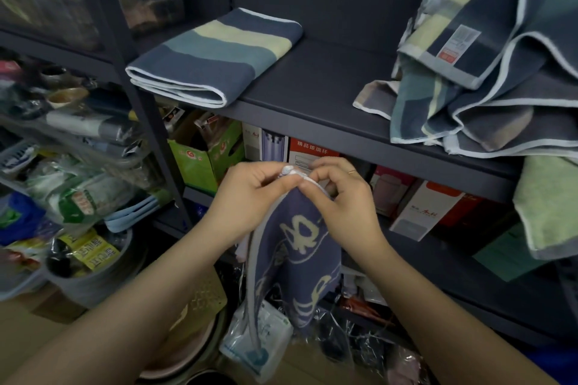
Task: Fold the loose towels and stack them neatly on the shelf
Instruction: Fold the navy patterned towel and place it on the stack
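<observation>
Both hands meet in front of the shelf [328, 109]: the left hand [250, 194] and right hand [341, 197] each pinch the top edge of a blue patterned towel [297, 259], which hangs straight below their grip. Above-left lies a folded striped towel [215, 56]; above-right, a loose towel heap [488, 78].

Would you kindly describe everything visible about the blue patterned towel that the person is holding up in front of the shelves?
The blue terry-looking towel with cream swirling motifs and a pale edge band hangs vertically below both hands, in front of the lower shelves and not touching the dark shelf above. Its top edge is bunched into a small white wad where the left hand and right hand pinch it together. The cloth drapes loosely, unfolded, its lower end trailing over the clutter of plastic-wrapped goods below.
</observation>
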`<action>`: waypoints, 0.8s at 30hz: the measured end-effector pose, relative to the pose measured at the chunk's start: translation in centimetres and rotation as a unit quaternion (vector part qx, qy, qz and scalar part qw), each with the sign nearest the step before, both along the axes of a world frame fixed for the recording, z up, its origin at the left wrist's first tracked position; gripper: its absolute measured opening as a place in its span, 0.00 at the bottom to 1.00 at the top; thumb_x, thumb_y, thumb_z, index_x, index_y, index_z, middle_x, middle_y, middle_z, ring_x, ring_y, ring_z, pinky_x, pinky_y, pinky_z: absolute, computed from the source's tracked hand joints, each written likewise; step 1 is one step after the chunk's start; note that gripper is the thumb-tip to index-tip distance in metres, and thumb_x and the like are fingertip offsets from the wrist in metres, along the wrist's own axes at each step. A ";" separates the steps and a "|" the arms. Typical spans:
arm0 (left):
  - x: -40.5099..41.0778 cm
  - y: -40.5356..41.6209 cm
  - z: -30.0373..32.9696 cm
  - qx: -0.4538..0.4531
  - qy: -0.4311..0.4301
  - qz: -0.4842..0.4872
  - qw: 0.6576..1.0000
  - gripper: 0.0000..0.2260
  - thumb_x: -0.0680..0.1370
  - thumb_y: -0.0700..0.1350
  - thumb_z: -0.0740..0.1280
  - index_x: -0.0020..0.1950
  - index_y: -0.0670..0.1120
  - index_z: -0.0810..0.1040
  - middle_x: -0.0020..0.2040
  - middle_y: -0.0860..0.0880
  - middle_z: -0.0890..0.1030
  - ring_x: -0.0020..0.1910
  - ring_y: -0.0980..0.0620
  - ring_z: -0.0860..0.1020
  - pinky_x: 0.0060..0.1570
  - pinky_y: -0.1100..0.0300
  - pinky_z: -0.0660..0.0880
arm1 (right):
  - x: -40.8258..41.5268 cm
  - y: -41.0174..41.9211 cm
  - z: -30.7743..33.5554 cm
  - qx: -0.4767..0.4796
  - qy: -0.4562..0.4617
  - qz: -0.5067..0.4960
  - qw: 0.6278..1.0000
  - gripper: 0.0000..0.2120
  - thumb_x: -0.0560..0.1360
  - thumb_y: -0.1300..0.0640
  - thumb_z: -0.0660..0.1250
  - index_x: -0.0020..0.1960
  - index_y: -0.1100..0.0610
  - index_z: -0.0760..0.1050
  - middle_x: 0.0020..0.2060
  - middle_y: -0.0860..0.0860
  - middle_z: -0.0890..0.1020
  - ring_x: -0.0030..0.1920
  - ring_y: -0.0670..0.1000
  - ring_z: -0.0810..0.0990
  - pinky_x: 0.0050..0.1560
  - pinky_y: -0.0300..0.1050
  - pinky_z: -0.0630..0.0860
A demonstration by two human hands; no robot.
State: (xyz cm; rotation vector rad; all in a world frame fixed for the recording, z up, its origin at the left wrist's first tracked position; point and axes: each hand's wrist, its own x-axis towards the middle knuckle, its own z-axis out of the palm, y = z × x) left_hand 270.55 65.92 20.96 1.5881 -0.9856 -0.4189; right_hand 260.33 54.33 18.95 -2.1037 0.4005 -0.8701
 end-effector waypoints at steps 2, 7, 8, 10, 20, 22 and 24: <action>0.6 0.2 0.4 0.000 -0.033 0.001 0.999 0.08 0.77 0.40 0.64 0.45 0.47 0.83 0.42 0.49 0.84 0.44 0.51 0.81 0.47 0.55 0.76 | 0.2 -0.6 0.2 0.036 0.032 0.053 0.997 0.09 0.73 0.58 0.69 0.38 0.45 0.73 0.37 0.44 0.78 0.35 0.41 0.74 0.38 0.39 0.72; 1.8 0.4 0.8 -0.028 -0.040 0.068 0.996 0.11 0.78 0.37 0.62 0.41 0.51 0.77 0.39 0.57 0.79 0.38 0.66 0.75 0.42 0.72 0.70 | 0.0 -1.5 -0.5 0.023 0.137 0.220 0.966 0.04 0.75 0.60 0.66 0.45 0.52 0.78 0.39 0.47 0.81 0.39 0.40 0.77 0.41 0.40 0.72; 2.1 0.5 0.9 -0.029 -0.040 0.070 0.996 0.11 0.78 0.37 0.61 0.41 0.51 0.76 0.39 0.56 0.78 0.38 0.66 0.75 0.43 0.71 0.70 | 0.0 -1.6 -0.9 -0.003 0.158 0.240 0.958 0.03 0.75 0.60 0.66 0.46 0.57 0.79 0.41 0.50 0.82 0.42 0.43 0.78 0.43 0.43 0.73; 2.5 0.7 0.9 -0.026 -0.028 0.050 0.998 0.10 0.79 0.37 0.60 0.42 0.49 0.75 0.39 0.54 0.77 0.38 0.63 0.74 0.43 0.68 0.70 | -0.1 -1.8 -1.6 -0.083 0.194 0.251 0.945 0.08 0.76 0.59 0.65 0.45 0.63 0.78 0.41 0.55 0.80 0.43 0.50 0.78 0.43 0.47 0.73; 2.6 1.1 0.2 0.008 -0.030 0.003 1.000 0.11 0.78 0.43 0.62 0.34 0.49 0.71 0.28 0.59 0.72 0.29 0.63 0.68 0.32 0.68 0.65 | 0.1 -1.1 -2.3 -0.122 0.081 0.079 0.986 0.05 0.76 0.60 0.60 0.42 0.57 0.72 0.37 0.44 0.72 0.40 0.38 0.73 0.42 0.28 0.66; 2.9 1.3 0.4 0.046 -0.094 -0.005 0.995 0.09 0.72 0.48 0.71 0.35 0.49 0.72 0.28 0.59 0.74 0.28 0.63 0.69 0.31 0.69 0.65 | 0.2 -0.9 -2.2 -0.082 0.080 0.097 0.989 0.06 0.77 0.59 0.57 0.43 0.54 0.68 0.37 0.41 0.70 0.41 0.34 0.70 0.42 0.26 0.64; 3.1 1.5 0.6 0.125 -0.147 -0.044 0.980 0.16 0.62 0.56 0.77 0.39 0.50 0.75 0.31 0.57 0.76 0.29 0.61 0.70 0.31 0.67 0.67 | 0.2 -1.1 -2.0 -0.089 0.089 0.113 0.986 0.06 0.78 0.58 0.55 0.44 0.55 0.69 0.36 0.40 0.70 0.38 0.37 0.70 0.40 0.30 0.64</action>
